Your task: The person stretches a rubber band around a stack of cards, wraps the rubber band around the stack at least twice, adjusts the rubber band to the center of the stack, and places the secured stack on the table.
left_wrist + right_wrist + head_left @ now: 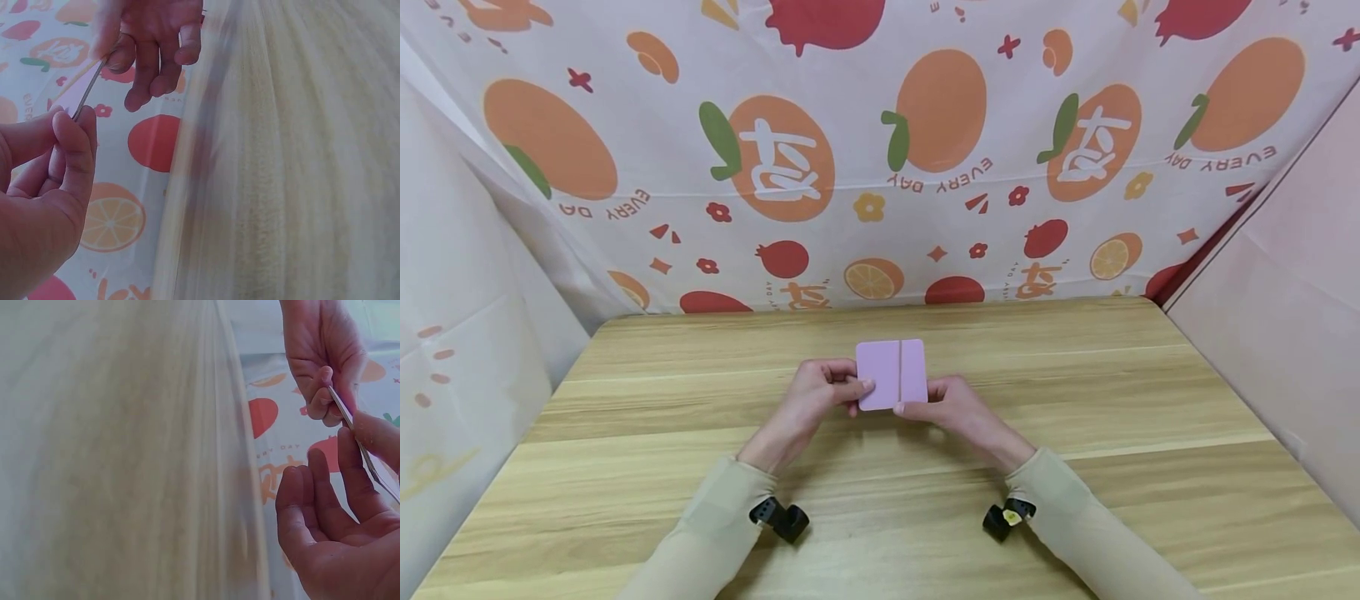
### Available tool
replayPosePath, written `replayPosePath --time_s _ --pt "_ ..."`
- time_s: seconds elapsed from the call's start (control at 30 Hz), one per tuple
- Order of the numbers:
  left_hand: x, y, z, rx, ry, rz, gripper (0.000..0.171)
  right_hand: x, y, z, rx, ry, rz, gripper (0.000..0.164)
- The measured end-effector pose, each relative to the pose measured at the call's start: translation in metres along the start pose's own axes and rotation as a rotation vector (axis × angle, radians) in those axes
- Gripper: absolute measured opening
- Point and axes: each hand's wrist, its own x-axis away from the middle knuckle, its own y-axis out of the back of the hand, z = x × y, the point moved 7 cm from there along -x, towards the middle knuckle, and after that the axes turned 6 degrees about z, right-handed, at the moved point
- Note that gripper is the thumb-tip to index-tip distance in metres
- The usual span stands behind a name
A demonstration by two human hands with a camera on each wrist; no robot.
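A thin lilac square with rounded corners (878,375) is held up above the wooden table. A narrow brown band (900,371) runs down its face, right of the middle. My left hand (829,387) pinches its left edge, thumb on the front face. At the lower right, my right hand (951,408) grips it, with the thumb tip by the band's lower end. Seen nearly edge-on in the right wrist view, the square (357,440) lies between the right thumb and index finger; that hand's other fingers (292,500) are spread away from it.
The wooden table (880,508) fills the space below both hands. Behind it hangs a white cloth printed with fruit (850,242). Pale cloth panels stand at the left (467,275) and right (1292,308). A black wrist device (780,518) sits on the left sleeve, another (1007,518) on the right.
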Motion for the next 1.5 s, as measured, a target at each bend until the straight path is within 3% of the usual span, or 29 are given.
replayPosePath --time_s 0.23,0.8,1.13,1.5 --pt "-0.001 0.000 0.000 0.010 0.014 -0.006 0.013 -0.001 -0.002 -0.001 -0.055 -0.003 0.011 0.026" --pt "-0.002 0.002 0.000 0.041 0.021 -0.043 0.012 -0.003 -0.011 -0.007 -0.327 -0.058 -0.041 0.016" --pt "-0.004 0.003 0.002 0.035 0.026 -0.055 0.011 -0.005 -0.015 -0.008 -0.381 -0.068 -0.030 0.026" --pt "-0.003 0.003 0.004 0.029 0.029 -0.043 0.012 -0.004 -0.009 -0.008 -0.321 -0.049 0.010 0.034"
